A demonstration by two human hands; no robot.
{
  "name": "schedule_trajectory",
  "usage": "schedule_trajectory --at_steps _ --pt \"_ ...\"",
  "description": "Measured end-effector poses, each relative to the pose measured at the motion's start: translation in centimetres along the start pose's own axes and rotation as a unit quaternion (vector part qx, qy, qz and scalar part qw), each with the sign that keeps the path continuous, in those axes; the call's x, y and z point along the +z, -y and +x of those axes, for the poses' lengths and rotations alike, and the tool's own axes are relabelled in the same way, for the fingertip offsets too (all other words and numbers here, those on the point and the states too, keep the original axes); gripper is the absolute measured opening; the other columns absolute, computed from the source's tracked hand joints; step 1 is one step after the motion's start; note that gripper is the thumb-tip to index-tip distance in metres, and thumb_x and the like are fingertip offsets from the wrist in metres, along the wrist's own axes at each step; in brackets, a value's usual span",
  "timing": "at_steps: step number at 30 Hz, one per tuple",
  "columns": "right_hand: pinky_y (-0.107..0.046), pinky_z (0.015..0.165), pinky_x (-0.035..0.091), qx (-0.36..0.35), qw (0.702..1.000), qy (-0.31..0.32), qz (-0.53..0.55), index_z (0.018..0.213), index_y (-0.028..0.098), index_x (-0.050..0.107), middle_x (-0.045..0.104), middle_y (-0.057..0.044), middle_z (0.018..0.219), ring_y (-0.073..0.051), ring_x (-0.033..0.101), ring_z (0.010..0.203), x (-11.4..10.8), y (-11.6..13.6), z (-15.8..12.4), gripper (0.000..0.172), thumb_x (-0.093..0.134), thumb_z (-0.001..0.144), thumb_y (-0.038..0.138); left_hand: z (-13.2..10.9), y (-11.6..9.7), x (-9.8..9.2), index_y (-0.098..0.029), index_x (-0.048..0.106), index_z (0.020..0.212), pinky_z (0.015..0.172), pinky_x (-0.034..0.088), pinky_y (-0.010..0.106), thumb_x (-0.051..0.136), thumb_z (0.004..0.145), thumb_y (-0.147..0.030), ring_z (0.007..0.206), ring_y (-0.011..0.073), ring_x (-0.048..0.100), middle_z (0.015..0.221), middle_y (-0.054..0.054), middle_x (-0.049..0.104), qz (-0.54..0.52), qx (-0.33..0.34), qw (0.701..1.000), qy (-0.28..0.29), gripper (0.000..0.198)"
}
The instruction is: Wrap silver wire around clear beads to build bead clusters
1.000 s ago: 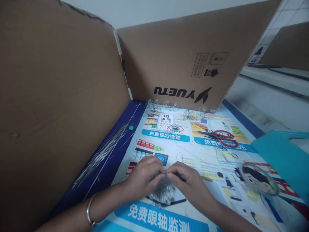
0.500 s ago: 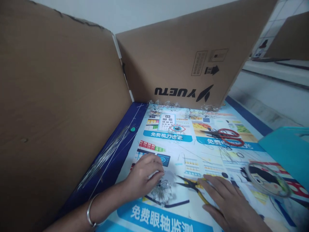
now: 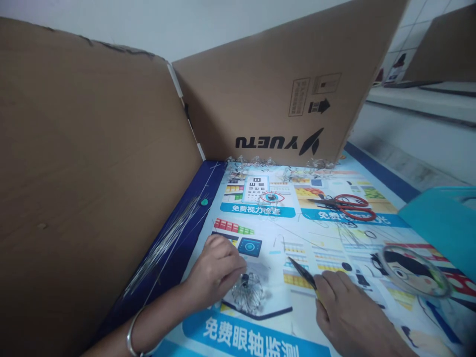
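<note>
My left hand (image 3: 214, 270), a metal bangle on its wrist, is closed and pinches the top of a small cluster of clear beads on wire (image 3: 248, 292) that rests on the printed poster (image 3: 260, 337). My right hand (image 3: 349, 317) is closed around yellow-handled pliers (image 3: 303, 274). Their dark jaws point up and left, a little to the right of the bead cluster and not touching it.
Cardboard walls stand at the left (image 3: 92, 163) and at the back (image 3: 275, 89). A bundle of thin wires (image 3: 163, 245) lies along the left wall. Red-handled scissors (image 3: 347, 206) lie at the back right. A clear round dish (image 3: 412, 271) and a teal box (image 3: 442, 223) are on the right.
One second ago both hands pinched the wire above the bead cluster. My right hand then moved right to the pliers lying on the poster and now has lifted them, jaws toward the cluster.
</note>
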State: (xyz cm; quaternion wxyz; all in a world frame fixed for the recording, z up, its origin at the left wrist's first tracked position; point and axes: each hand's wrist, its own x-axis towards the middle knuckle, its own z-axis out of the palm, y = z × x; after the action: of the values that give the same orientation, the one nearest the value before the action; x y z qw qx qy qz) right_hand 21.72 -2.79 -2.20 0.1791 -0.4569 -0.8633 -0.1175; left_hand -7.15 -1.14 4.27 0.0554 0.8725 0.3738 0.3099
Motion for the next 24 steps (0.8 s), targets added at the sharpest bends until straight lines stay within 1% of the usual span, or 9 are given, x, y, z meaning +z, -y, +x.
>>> schedule_trajectory --at_steps 3,5,8,11,14,18,22,24 --pt "-0.043 0.063 0.046 0.022 1.000 -0.004 0.019 0.081 0.016 0.057 0.057 -0.012 0.078 -0.029 0.056 0.074 0.2 -0.1 0.2 0.014 0.046 0.074 0.012 0.0 -0.1 -0.2 -0.022 0.063 0.086 0.075 0.035 0.032 0.051 0.086 -0.012 0.075 0.0152 0.049 0.075 0.001 0.057 0.020 -0.001 1.000 -0.002 0.015" --pt "-0.041 0.062 0.047 0.019 0.999 0.000 0.050 0.081 0.017 0.057 0.057 -0.011 0.078 -0.028 0.057 0.074 -0.1 -0.2 0.4 0.015 0.045 0.074 0.012 -0.1 -0.3 -0.2 -0.022 0.063 0.086 0.074 0.034 0.032 0.052 0.085 -0.011 0.076 0.0153 0.048 0.075 0.001 0.055 0.037 -0.005 0.999 -0.007 0.016" --pt "-0.033 0.060 0.049 -0.007 0.992 0.022 0.123 0.087 0.019 0.058 0.058 -0.009 0.083 -0.022 0.058 0.072 -1.0 0.1 1.0 0.022 0.043 0.074 0.010 -0.2 -0.6 -0.2 -0.023 0.064 0.086 0.074 0.033 0.033 0.053 0.083 -0.008 0.076 0.0156 0.047 0.076 0.001 0.055 0.055 -0.003 0.998 -0.010 0.018" --pt "-0.029 0.058 0.048 -0.043 0.986 0.034 0.159 0.091 0.020 0.059 0.058 -0.008 0.085 -0.019 0.058 0.070 -2.0 0.8 2.3 0.022 0.044 0.077 0.011 -0.3 -0.7 -0.2 -0.023 0.063 0.087 0.074 0.032 0.033 0.054 0.082 -0.007 0.075 0.0150 0.047 0.075 0.001 0.057 0.060 -0.001 0.998 -0.015 0.019" --pt "-0.032 0.061 0.045 -0.073 0.986 0.028 0.145 0.089 0.021 0.061 0.058 -0.007 0.082 -0.020 0.057 0.071 -2.3 1.4 3.9 0.020 0.047 0.078 0.012 -0.3 -0.9 -0.3 -0.022 0.063 0.086 0.074 0.031 0.033 0.055 0.083 -0.008 0.074 0.0145 0.049 0.074 0.000 0.062 0.053 -0.002 0.999 -0.011 0.016" --pt "-0.034 0.065 0.040 -0.087 0.988 0.019 0.122 0.081 0.020 0.061 0.058 -0.006 0.079 -0.022 0.054 0.074 -1.7 1.5 5.6 0.018 0.049 0.076 0.008 -0.4 -1.3 -0.4 -0.021 0.061 0.086 0.075 0.030 0.034 0.056 0.084 -0.010 0.074 0.0149 0.052 0.074 -0.001 0.067 0.047 -0.016 0.999 -0.007 0.012" --pt "-0.034 0.067 0.036 -0.114 0.987 0.008 0.111 0.083 0.019 0.061 0.057 -0.007 0.080 -0.022 0.053 0.077 -1.0 0.9 6.3 0.018 0.047 0.079 0.008 -0.8 -1.7 -0.3 -0.021 0.061 0.085 0.077 0.031 0.036 0.055 0.084 -0.010 0.074 0.0158 0.053 0.072 -0.001 0.067 0.050 -0.042 0.998 -0.026 0.013" --pt "-0.034 0.068 0.036 -0.128 0.985 -0.008 0.115 0.085 0.018 0.060 0.057 -0.007 0.081 -0.022 0.052 0.078 -0.9 0.6 6.3 0.019 0.046 0.081 0.008 -1.0 -1.9 -0.2 -0.021 0.061 0.083 0.081 0.031 0.037 0.053 0.084 -0.009 0.074 0.0161 0.054 0.072 -0.001 0.066 0.055 -0.048 0.996 -0.048 0.015"
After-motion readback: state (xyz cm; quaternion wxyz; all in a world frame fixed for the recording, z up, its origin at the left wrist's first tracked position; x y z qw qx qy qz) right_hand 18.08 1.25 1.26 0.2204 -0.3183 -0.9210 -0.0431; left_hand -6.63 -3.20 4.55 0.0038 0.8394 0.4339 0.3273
